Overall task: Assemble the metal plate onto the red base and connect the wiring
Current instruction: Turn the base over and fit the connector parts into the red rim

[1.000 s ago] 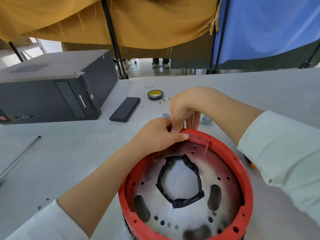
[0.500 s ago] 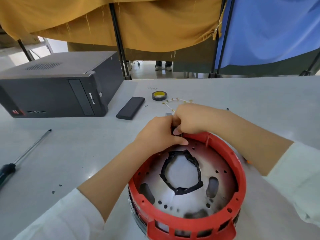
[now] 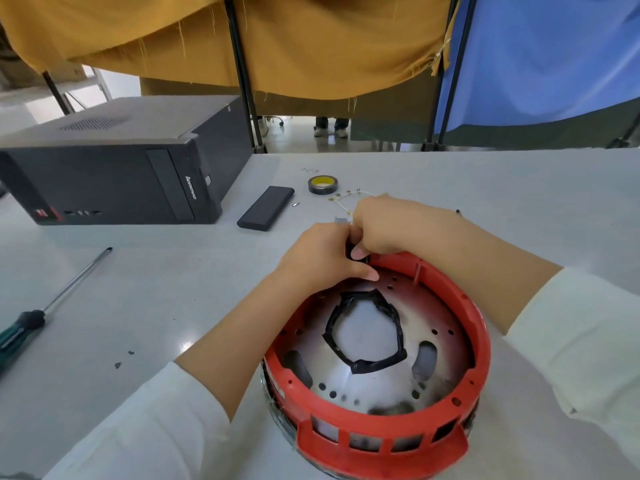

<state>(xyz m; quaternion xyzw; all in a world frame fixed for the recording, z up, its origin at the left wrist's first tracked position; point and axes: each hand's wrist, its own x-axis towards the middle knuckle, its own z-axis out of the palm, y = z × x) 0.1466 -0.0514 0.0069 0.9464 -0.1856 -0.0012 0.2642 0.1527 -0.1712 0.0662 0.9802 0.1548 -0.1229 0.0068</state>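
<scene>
The metal plate [image 3: 377,372] already sits inside the red base [image 3: 377,441], apparently so the rim keeps it steady for wiring. At the rim's eleven o'clock, the left hand [image 3: 322,261] and right hand [image 3: 384,230] meet, curled and pinching a small dark part [image 3: 356,252], probably a connector; plate and base lie just toward six o'clock from that pinch.

Pale grey table [image 3: 121,306] under my hands [image 3: 349,251]; red base [image 3: 381,441] sits on it just below my grip. Far left of my grip: black computer case [image 3: 114,181], screwdriver [image 3: 52,306] nearer me. Just beyond my knuckles: dark flat block [image 3: 266,208], tape roll [image 3: 320,184], thin white wire [image 3: 349,197].
</scene>
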